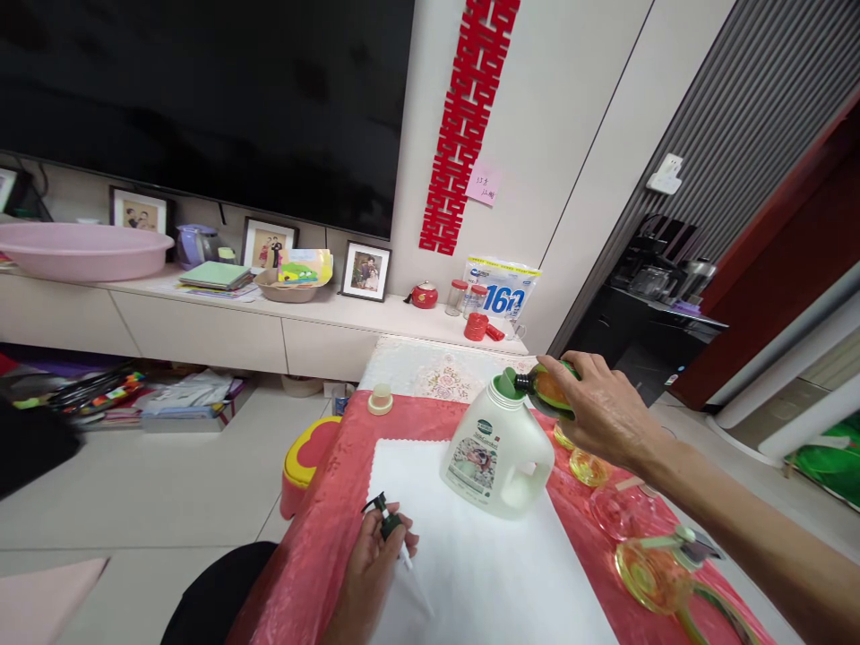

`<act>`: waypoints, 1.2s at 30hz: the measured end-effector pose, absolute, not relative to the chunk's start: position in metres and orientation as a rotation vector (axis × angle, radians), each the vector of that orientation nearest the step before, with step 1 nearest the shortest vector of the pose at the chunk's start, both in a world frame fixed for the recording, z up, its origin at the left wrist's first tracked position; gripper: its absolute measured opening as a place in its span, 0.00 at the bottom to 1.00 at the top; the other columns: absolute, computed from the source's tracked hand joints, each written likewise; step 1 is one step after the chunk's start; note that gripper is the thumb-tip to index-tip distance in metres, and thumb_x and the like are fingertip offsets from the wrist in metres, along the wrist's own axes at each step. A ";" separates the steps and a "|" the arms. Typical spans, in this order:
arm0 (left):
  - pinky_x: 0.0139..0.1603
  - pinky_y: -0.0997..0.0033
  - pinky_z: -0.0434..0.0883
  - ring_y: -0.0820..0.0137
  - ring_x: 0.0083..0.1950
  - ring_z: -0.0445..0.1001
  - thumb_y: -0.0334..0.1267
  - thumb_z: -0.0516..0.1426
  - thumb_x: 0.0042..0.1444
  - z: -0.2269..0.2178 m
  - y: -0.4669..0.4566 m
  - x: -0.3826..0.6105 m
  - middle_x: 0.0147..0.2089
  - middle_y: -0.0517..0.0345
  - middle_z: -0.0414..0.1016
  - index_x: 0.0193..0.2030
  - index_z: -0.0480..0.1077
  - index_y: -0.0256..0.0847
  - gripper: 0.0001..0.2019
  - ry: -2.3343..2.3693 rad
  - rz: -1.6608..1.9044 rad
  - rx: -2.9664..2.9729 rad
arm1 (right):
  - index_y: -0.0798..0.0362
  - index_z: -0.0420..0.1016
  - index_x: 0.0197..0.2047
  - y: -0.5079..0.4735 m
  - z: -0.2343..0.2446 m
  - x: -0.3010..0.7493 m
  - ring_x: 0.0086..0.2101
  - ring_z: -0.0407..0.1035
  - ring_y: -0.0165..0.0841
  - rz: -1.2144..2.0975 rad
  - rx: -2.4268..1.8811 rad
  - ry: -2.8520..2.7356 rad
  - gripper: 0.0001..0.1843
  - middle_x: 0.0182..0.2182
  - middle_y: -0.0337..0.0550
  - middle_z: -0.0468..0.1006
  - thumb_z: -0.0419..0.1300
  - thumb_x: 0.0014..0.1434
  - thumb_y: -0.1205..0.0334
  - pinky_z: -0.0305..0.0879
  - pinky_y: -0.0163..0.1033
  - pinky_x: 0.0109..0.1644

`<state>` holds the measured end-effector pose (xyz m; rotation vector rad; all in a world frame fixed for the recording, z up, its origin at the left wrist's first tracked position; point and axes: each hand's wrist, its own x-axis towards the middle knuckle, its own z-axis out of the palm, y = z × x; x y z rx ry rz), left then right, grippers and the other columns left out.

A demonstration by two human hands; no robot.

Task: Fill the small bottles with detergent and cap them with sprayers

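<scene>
My right hand is wrapped round a small bottle with green and orange on it. That bottle is tipped on its side, its dark neck resting at the green spout of a large white detergent jug. The jug stands upright on a white sheet. Low and to the left, my left hand grips a dark pump head with its thin pale tube pointing down to the right. The jug's cream cap sits apart on the red cloth.
Several yellow and pink bottles line the table's right side on the red cloth. A yellow and red stool stands left of the table. Behind it runs a TV cabinet with picture frames, a pink basin and jars.
</scene>
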<state>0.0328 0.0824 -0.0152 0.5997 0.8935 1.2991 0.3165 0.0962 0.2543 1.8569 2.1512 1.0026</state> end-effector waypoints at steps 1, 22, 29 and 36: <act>0.32 0.67 0.75 0.66 0.30 0.79 0.50 0.72 0.39 -0.015 0.083 0.033 0.33 0.58 0.78 0.41 0.72 0.42 0.25 0.891 1.295 0.601 | 0.44 0.54 0.70 0.096 0.254 0.317 0.51 0.57 0.42 1.002 1.853 2.151 0.44 0.56 0.51 0.61 0.60 0.50 0.67 0.51 0.35 0.39; 0.32 0.67 0.76 0.66 0.30 0.78 0.52 0.71 0.40 -0.019 0.084 0.033 0.33 0.59 0.77 0.41 0.71 0.42 0.25 0.910 1.297 0.644 | 0.43 0.58 0.68 0.095 0.263 0.304 0.53 0.56 0.41 1.097 1.764 2.087 0.43 0.56 0.50 0.62 0.59 0.48 0.72 0.49 0.36 0.41; 0.33 0.66 0.76 0.66 0.31 0.78 0.52 0.70 0.43 -0.026 0.084 0.032 0.34 0.59 0.77 0.42 0.71 0.43 0.24 0.886 1.293 0.658 | 0.44 0.60 0.67 0.096 0.268 0.300 0.55 0.55 0.43 1.138 1.689 2.087 0.43 0.58 0.50 0.60 0.61 0.48 0.74 0.51 0.38 0.45; 0.33 0.67 0.76 0.67 0.31 0.78 0.53 0.70 0.43 -0.028 0.085 0.031 0.34 0.58 0.78 0.43 0.71 0.42 0.25 0.878 1.296 0.666 | 0.45 0.60 0.66 0.097 0.274 0.294 0.55 0.55 0.44 1.193 1.591 2.052 0.41 0.56 0.51 0.61 0.61 0.50 0.75 0.53 0.41 0.47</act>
